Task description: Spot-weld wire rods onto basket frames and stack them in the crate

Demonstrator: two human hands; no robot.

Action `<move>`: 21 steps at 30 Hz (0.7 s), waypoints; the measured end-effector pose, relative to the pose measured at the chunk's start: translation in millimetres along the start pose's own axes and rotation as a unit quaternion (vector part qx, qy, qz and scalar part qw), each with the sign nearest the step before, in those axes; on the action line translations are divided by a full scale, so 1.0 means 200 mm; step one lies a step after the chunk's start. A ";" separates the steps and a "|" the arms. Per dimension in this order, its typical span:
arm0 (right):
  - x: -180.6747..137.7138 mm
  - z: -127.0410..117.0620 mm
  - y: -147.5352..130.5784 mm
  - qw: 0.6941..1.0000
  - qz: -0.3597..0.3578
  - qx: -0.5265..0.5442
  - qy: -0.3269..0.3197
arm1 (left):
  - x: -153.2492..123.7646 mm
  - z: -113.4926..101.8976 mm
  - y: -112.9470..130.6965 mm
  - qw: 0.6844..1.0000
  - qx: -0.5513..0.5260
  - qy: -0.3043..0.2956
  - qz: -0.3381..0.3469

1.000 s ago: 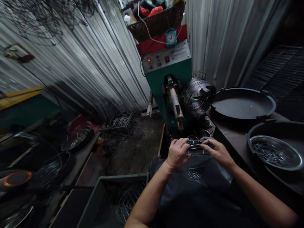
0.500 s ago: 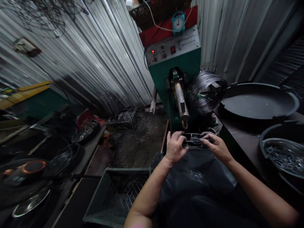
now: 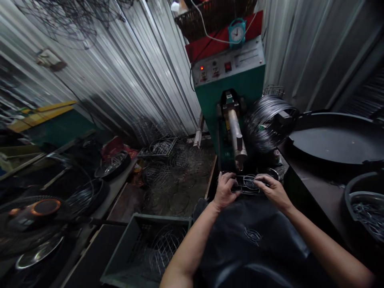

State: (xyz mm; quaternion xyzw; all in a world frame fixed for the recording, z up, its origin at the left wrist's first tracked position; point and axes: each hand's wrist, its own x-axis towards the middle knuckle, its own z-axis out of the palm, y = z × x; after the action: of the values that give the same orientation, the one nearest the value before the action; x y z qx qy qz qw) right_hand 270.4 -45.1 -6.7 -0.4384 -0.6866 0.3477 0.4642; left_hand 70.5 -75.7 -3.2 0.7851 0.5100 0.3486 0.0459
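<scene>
A small wire frame (image 3: 245,189) of thin metal rods is held between my two hands, just below the tip of a spot welder's arm (image 3: 239,146). My left hand (image 3: 225,189) grips its left end with curled fingers. At the right end, my right hand (image 3: 269,187) pinches the frame between thumb and fingers. A round wire piece (image 3: 249,182) shows inside the frame near my right fingertips. Several loose bent wires (image 3: 252,236) lie on the black apron (image 3: 228,244) over my lap. Whether the frame touches the welder tip, I cannot tell.
The green machine body (image 3: 207,102) stands ahead, with a wire coil (image 3: 270,124) on its right. Black round pans (image 3: 333,138) and a basin of wire pieces (image 3: 367,212) sit at right. A green crate (image 3: 120,256) with wire grids is at lower left, near a fan (image 3: 36,216).
The view has shifted, so the machine sits slightly lower and further right. Both hands still hold the wire frame below the welder tip.
</scene>
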 end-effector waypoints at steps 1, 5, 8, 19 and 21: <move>0.02 0.01 0.01 1.000 -0.002 -0.004 -0.002 | 0.01 0.01 -0.02 1.000 -0.002 0.002 -0.001; 0.07 0.03 0.05 1.000 0.001 -0.016 -0.005 | 0.04 0.03 -0.07 1.000 -0.007 -0.001 -0.004; 0.10 0.05 0.08 1.000 0.010 -0.017 -0.008 | 0.06 0.04 -0.11 1.000 -0.008 -0.005 -0.006; 0.17 0.04 0.12 0.999 0.036 -0.005 -0.023 | 0.11 0.11 -0.19 1.000 -0.016 0.002 0.010; 0.17 0.04 0.12 0.999 0.036 -0.001 -0.027 | 0.12 0.10 -0.19 1.000 -0.017 0.002 0.011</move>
State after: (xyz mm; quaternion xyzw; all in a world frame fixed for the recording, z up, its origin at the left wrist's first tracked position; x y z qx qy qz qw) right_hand 263.9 -4.1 -19.4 -0.4542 -0.6828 0.3751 0.4322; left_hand 60.0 -31.9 -22.8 0.7888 0.4957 0.3591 0.0547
